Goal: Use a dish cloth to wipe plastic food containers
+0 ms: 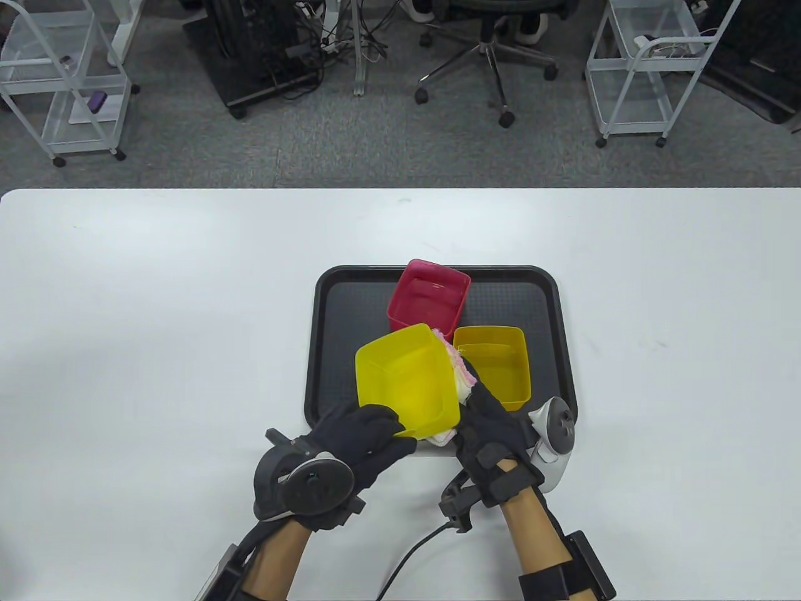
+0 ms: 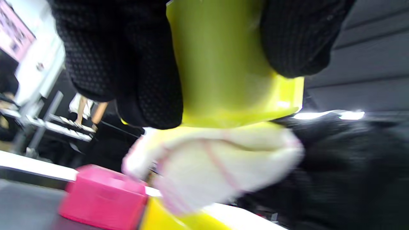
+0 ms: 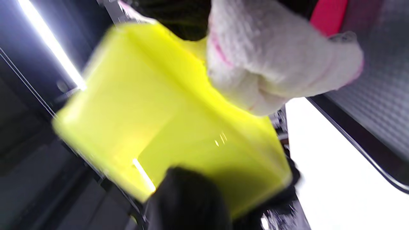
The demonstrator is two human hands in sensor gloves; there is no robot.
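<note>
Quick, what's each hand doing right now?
Left hand: grips the yellow container by its near edge.
Right hand: presses the dish cloth against that container's side.

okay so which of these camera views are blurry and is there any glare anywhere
Table view: sharp and evenly lit, left hand and right hand clearly outlined. Left wrist view: motion-smeared, the dish cloth and pink container soft-edged, with a bright light streak at right. Right wrist view: blurriest, the yellow container smeared, with a glaring light strip at upper left.
</note>
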